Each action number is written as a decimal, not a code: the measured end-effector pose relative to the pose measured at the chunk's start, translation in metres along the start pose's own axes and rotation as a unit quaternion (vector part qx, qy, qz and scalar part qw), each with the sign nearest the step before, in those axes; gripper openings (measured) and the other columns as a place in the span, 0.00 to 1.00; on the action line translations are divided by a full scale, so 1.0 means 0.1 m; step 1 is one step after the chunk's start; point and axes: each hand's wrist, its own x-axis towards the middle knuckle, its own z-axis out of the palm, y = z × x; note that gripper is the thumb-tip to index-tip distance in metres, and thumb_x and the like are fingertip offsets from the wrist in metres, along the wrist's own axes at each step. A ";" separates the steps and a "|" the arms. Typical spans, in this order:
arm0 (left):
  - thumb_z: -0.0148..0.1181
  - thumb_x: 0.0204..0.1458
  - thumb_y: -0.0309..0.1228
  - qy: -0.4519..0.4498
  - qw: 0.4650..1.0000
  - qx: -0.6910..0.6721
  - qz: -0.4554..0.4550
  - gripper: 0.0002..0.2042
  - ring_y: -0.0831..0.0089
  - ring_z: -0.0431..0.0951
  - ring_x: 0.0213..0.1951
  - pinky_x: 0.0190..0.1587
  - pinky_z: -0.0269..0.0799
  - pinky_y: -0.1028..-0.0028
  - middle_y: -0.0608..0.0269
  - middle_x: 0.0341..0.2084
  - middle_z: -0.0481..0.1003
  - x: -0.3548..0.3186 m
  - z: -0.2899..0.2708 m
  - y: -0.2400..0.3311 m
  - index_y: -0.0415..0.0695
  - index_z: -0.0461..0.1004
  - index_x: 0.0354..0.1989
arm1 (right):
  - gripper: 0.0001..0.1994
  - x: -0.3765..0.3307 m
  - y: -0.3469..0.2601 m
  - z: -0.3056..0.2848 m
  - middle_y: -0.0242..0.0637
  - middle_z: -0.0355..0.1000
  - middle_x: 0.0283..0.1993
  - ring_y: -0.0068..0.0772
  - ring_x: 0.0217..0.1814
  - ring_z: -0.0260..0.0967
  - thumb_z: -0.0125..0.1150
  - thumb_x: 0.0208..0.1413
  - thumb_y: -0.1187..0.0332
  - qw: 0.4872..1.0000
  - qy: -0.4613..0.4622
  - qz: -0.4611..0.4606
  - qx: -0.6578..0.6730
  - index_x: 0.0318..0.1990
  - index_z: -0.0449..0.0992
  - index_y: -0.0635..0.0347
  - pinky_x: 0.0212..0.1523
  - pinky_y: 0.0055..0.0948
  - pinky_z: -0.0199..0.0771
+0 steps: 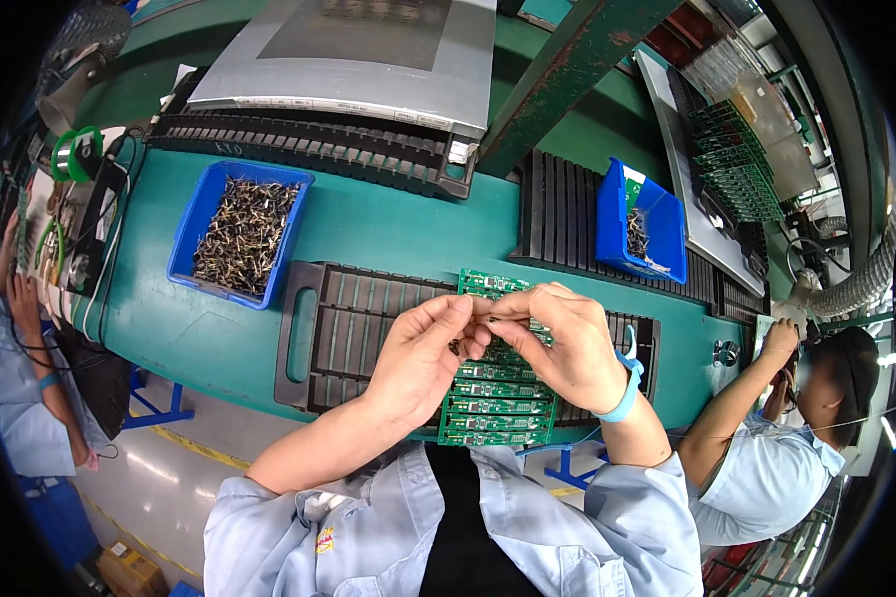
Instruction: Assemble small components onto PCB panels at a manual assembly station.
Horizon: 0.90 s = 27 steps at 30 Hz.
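Observation:
My left hand (423,360) and my right hand (560,343) meet fingertip to fingertip over a green circuit board panel (498,406) that lies on a black slotted tray (340,333). Both hands pinch a small dark component (480,319) between thumb and fingers; it is too small to tell its shape. A blue strap (627,383) circles my right wrist. The panel's upper edge shows beyond my fingers, and its middle is hidden under my hands.
A blue bin (239,234) of small metal parts sits at the left, a smaller blue bin (639,221) at the right. More black trays and a grey machine cover (358,55) lie behind. One person works at my right (796,418), another at my left (15,328).

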 end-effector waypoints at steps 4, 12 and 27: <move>0.51 0.56 0.28 -0.001 0.999 0.036 -0.023 0.07 0.81 0.66 0.27 0.30 0.63 0.83 0.63 0.27 0.71 -0.01 0.03 0.03 0.36 0.71 0.35 | 0.08 -0.01 -0.01 -0.03 0.37 0.74 0.29 0.31 0.26 0.65 0.63 0.40 0.80 0.998 0.009 -0.019 -0.060 0.30 0.74 0.64 0.30 0.24 0.66; 0.53 0.55 0.26 -0.021 0.984 0.177 -0.020 0.05 0.81 0.65 0.25 0.30 0.61 0.85 0.64 0.24 0.71 -0.02 -0.06 0.00 0.36 0.70 0.33 | 0.06 -0.11 0.05 0.00 0.36 0.72 0.27 0.30 0.25 0.64 0.62 0.41 0.80 0.992 0.033 -0.069 -0.100 0.29 0.74 0.65 0.28 0.23 0.64; 0.47 0.58 0.28 0.028 0.993 0.053 0.098 0.09 0.83 0.63 0.25 0.26 0.59 0.86 0.63 0.30 0.70 0.03 0.00 0.04 0.39 0.67 0.44 | 0.03 -0.23 0.27 -0.15 0.34 0.66 0.22 0.27 0.20 0.58 0.59 0.42 0.80 0.989 -0.004 0.146 -0.036 0.26 0.72 0.66 0.23 0.22 0.60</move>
